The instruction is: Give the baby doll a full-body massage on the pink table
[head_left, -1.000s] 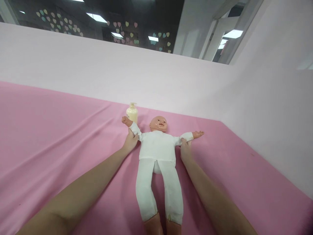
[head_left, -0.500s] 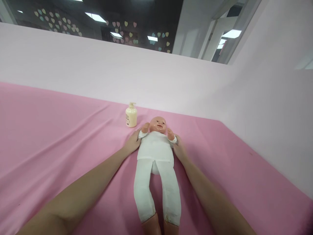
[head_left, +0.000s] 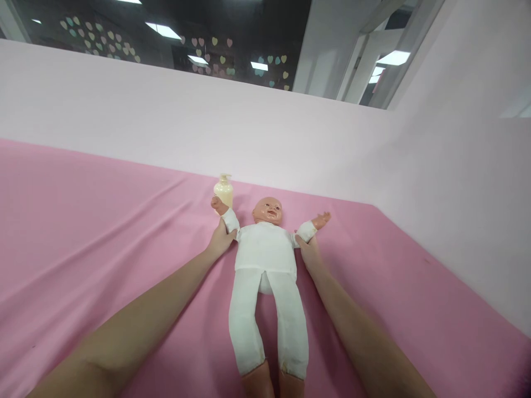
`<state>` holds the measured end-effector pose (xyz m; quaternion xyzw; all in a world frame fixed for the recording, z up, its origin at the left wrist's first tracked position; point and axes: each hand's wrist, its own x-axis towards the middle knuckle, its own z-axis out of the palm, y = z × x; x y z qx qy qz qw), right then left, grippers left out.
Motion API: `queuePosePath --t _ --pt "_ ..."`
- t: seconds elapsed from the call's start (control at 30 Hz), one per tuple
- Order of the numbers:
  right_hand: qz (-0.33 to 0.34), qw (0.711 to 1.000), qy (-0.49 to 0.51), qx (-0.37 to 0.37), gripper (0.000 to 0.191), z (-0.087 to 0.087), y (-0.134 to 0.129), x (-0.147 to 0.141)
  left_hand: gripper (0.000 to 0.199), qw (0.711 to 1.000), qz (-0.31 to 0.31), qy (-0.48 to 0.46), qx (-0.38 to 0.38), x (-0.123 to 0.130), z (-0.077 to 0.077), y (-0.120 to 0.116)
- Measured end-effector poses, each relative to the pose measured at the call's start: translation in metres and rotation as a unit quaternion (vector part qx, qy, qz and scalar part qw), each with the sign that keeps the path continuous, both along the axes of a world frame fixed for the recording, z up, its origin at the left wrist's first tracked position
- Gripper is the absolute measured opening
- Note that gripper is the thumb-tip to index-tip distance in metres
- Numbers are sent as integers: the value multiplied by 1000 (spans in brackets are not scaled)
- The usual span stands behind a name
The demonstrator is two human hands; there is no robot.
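A baby doll in white clothes lies on its back, head toward the wall. My left hand is closed round the doll's arm on the left, near the elbow. On the other side, my right hand grips the doll's arm on the right, thumb on top. Both doll arms are spread outward, with their small hands raised past my fingers. A cream pump bottle stands upright behind the doll's hand on the left, which partly covers it.
Pink cloth with some creases covers the surface under the doll. A white wall rises behind it and along the right side, with a dark window bearing heart stickers above.
The doll's arms have swung outward, away from its head and chest, with my hands holding them. The doll's hand on the left now overlaps the bottle.
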<state>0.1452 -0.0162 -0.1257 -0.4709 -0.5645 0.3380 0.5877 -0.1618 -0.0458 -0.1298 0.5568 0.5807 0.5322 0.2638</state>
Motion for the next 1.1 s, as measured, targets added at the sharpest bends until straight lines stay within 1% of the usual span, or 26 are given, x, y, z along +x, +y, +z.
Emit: queuePosePath --t 0.07,0.13,0.2,0.27,0.3,0.37,0.43,0.5,0.57,0.63,0.7,0.8,0.9,0.93,1.0,1.03,1.1 --pt "13 999 -34 -13 34 5 -5 -4 58 998 -20 66 14 3 3 -3" --pt "37 997 -69 0 29 10 -11 -8 55 988 -49 141 32 8 7 -7" --pt "59 992 -107 27 31 14 -16 -11 58 977 -74 194 45 13 12 -11" --pt "65 988 -130 44 34 16 -18 -12 60 972 -89 214 46 17 15 -14" --pt "62 989 -131 41 34 17 -19 -13 59 971 -96 213 45 18 16 -14" --pt "45 994 -100 2 28 17 -18 -13 56 975 -101 193 43 16 16 -14" --pt "21 997 -54 -46 22 15 -14 -11 54 985 -83 149 29 13 13 -10" --pt "1 997 -12 -76 24 12 -10 -7 55 996 -36 76 1 8 8 -5" --pt "-10 996 13 -83 31 8 -5 -3 53 1000 -4 -11 -19 3 3 1" --pt "-19 995 33 -91 35 4 -1 0 52 997 0 -77 -20 -1 -2 5" --pt "-24 994 40 -96 37 3 0 2 53 995 -6 -95 -14 -2 -4 7" --pt "-21 996 27 -87 38 5 -1 1 60 999 -4 -45 -9 -1 -3 4" --pt "-4 998 -18 -65 31 11 -7 -4 54 997 -17 77 -3 4 2 -2" --pt "3 998 -33 -57 28 13 -9 -5 52 992 -32 124 6 6 5 -4" --pt "24 997 -72 -30 26 16 -14 -9 53 976 -68 204 27 10 9 -8" --pt "35 995 -95 -12 27 17 -16 -10 56 969 -82 229 34 12 11 -10" --pt "50 989 -140 25 30 18 -17 -12 60 964 -91 248 34 15 14 -12"
